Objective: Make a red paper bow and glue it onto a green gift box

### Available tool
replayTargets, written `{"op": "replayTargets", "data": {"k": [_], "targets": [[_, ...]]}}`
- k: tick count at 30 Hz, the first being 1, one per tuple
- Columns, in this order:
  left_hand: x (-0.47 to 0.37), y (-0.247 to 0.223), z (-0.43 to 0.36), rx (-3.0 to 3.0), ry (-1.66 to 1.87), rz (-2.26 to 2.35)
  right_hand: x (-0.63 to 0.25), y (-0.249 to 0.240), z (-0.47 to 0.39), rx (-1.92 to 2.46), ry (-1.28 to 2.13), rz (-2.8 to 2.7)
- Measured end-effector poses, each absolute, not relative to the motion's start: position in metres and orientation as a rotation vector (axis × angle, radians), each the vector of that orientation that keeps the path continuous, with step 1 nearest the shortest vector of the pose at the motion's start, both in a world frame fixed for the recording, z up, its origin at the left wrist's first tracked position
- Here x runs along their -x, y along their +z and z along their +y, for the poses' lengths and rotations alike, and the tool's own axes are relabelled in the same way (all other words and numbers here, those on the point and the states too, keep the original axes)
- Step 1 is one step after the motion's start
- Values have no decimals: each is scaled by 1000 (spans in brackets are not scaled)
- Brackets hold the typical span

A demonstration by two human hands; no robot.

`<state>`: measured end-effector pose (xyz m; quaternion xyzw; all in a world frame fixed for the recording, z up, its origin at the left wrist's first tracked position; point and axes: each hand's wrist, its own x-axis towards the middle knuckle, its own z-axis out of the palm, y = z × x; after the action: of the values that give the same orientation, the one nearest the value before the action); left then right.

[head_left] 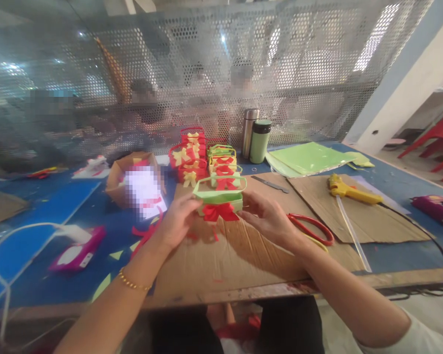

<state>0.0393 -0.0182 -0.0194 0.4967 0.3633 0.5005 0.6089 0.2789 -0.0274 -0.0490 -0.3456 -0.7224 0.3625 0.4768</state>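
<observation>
A small light green basket (221,197) with a thin arched handle and a red bow on its front is held upright over the cardboard. My left hand (180,219) grips its left end, and my right hand (268,216) is at its right end with the fingers curved against it. Just behind it, more small green and yellow baskets (223,161) with red bows stand in a row. Red baskets (192,164) with yellow bows are grouped to the left of that row.
Around the cardboard (221,265) lie red handled scissors (313,228), a yellow glue gun (354,191) with a cord, and green sheets (310,158). Two bottles (261,142) stand at the back. A paper bag (120,179) and a pink power strip (79,250) are at the left.
</observation>
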Motion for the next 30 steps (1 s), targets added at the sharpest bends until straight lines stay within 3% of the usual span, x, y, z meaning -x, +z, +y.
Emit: {"op": "replayTargets", "data": {"k": [6,13,30], "targets": [[-38,-17,-18,-1124,1164,902,-280,-42,-31,894,791,-1795],[-38,-17,-18,-1325,1229,1034,-290,-26,-37,833,78,-1816],[-48,-6,-36,-1728,1072,1094,-289,-33,-37,912,-94,-2115]]}}
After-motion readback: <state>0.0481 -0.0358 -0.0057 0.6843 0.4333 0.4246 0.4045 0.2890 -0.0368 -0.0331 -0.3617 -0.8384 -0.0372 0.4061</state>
